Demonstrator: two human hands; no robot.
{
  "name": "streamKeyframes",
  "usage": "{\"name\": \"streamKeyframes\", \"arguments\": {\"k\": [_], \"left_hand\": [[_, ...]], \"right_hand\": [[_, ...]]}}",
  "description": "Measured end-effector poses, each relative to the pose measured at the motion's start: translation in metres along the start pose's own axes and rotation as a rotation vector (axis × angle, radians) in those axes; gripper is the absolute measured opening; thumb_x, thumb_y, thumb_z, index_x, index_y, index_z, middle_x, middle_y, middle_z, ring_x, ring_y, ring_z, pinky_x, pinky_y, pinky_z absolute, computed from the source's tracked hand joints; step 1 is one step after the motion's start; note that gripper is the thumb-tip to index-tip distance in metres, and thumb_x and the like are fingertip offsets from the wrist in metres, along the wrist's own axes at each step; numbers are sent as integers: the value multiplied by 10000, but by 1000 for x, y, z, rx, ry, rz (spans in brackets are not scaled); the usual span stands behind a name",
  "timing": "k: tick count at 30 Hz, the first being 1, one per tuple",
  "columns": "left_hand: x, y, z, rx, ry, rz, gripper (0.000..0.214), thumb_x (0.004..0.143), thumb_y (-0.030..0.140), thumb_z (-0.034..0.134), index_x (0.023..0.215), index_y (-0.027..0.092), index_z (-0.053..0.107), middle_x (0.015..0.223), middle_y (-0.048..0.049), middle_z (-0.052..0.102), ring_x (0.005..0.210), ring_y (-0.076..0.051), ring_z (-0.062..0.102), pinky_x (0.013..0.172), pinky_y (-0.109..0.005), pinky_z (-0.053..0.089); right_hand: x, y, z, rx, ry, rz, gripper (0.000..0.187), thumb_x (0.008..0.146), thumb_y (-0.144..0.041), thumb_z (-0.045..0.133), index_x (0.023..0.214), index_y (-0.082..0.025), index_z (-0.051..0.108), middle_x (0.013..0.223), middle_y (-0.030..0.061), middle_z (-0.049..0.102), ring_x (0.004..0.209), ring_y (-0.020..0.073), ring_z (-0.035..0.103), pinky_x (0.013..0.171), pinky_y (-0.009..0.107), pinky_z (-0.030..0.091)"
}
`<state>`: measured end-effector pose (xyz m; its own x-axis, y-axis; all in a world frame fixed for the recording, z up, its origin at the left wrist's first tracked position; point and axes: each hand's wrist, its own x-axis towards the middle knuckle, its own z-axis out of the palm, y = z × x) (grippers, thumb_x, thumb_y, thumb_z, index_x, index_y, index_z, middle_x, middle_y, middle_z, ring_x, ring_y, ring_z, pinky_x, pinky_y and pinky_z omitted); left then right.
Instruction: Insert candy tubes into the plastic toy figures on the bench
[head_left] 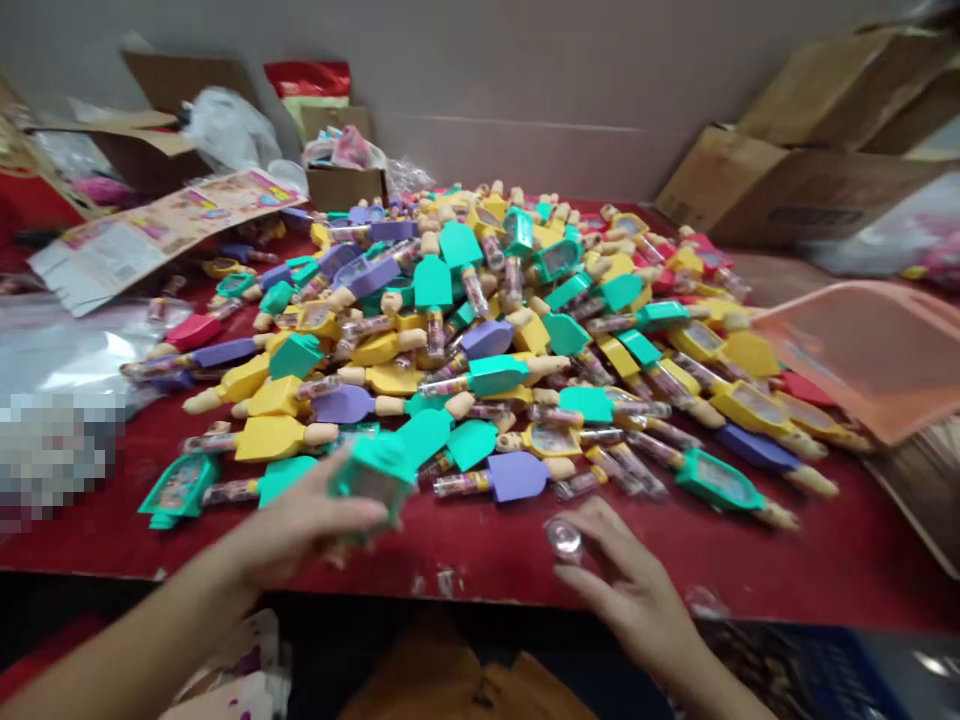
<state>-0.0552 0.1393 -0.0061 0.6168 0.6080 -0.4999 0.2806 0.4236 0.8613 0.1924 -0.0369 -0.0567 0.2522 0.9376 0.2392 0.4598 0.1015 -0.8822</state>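
Observation:
My left hand (304, 520) is closed around a teal plastic case (381, 470) with a window in its side, held just above the near part of the table. Between the thumb and fingers of my right hand (634, 580) is a small clear tube (564, 541), its round end turned up toward me. The two hands are apart. Beyond them spreads a heap of similar cases in teal, yellow and purple, such as a purple case (517, 477). Many have a beige knob at one end and a candy-filled clear tube (460, 485) at the other.
The red table (480, 545) ends close to me. An orange plastic tray (885, 350) leans at the right, near cardboard boxes (772, 190). At the left lie a printed card sheet (165, 235) and clear plastic bags (67, 350). A small box (345, 188) stands behind the heap.

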Motion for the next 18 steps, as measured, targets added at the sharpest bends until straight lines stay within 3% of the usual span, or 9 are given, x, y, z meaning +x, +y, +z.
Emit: {"name": "streamKeyframes", "arguments": {"k": [3, 6, 11, 15, 18], "left_hand": [[-1, -32, 47, -36, -343, -151, 578, 570, 457, 766, 987, 145, 514, 744, 6, 621, 547, -79, 512, 418, -125, 352], [1, -42, 72, -37, -498, -161, 503, 569, 424, 772, 906, 151, 516, 768, 10, 595, 607, -93, 521, 488, -160, 406], [0, -37, 81, 166, -578, -211, 344, 620, 355, 736, 823, 152, 546, 716, 28, 571, 587, -91, 494, 525, -186, 396], [-11, -44, 85, 332, -616, -196, 300, 626, 354, 736, 775, 154, 569, 712, 37, 579, 638, -97, 496, 584, -187, 394], [-24, -53, 90, 513, -587, -102, 268, 646, 372, 725, 761, 167, 596, 694, 42, 594, 626, -100, 519, 581, -184, 383]], "right_hand": [[-13, -7, -7, 227, -7, 166, 124, 933, -342, 513, 1018, -251, 516, 776, 3, 539, 639, 153, 545, 550, 209, 475], [-24, -13, -20, 276, -132, 190, 115, 891, -322, 580, 950, -244, 521, 786, -2, 532, 641, 144, 530, 543, 196, 456], [-25, -30, -26, -128, -463, -70, 115, 954, -224, 449, 1058, -225, 499, 906, 23, 596, 759, 157, 575, 667, 246, 480], [-25, -39, -17, -600, -540, -531, 317, 1022, -213, 228, 1041, -107, 526, 705, 36, 574, 574, 184, 515, 514, 311, 401], [-33, -45, -11, -687, -594, -636, 352, 1020, -192, 209, 989, -87, 544, 632, 17, 531, 503, 179, 477, 457, 319, 341]]}}
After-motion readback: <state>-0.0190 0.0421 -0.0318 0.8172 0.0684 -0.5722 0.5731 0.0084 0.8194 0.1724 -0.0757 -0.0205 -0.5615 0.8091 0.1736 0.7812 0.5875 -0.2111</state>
